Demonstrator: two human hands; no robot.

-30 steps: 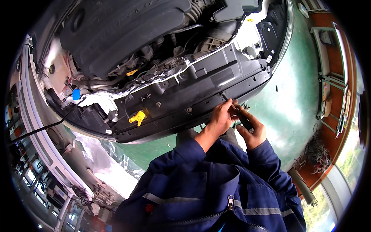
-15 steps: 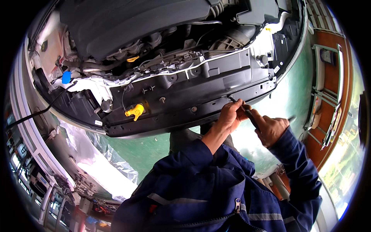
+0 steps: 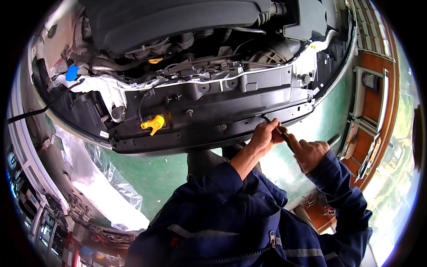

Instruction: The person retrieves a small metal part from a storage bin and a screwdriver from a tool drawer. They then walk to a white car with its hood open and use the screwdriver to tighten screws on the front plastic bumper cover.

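Both hands are on a long dark ratchet wrench (image 3: 286, 139) with a slim shaft, whose tip meets the upper face of the black front panel (image 3: 195, 133) of a car, right of centre. Nearer the tip, my left hand (image 3: 263, 139) pinches the shaft between thumb and fingers. My right hand (image 3: 310, 154) is wrapped round the other end, and a dark handle end (image 3: 334, 139) sticks out past it. The fastener under the tip is too small to make out. A round fastener (image 3: 223, 127) sits in the panel left of my left hand.
Beyond the panel lies the open engine bay with a black engine cover (image 3: 178, 26) and a yellow dipstick handle (image 3: 155, 60). A yellow cap (image 3: 154, 124) and a blue cap (image 3: 71, 73) are at the left. Clear plastic sheeting (image 3: 100, 178) lies on the green floor (image 3: 164, 173).
The view has shifted slightly, so the car sits a little differently in it. Both hands keep their hold on the wrench; its handle end past my right hand has swung slightly.
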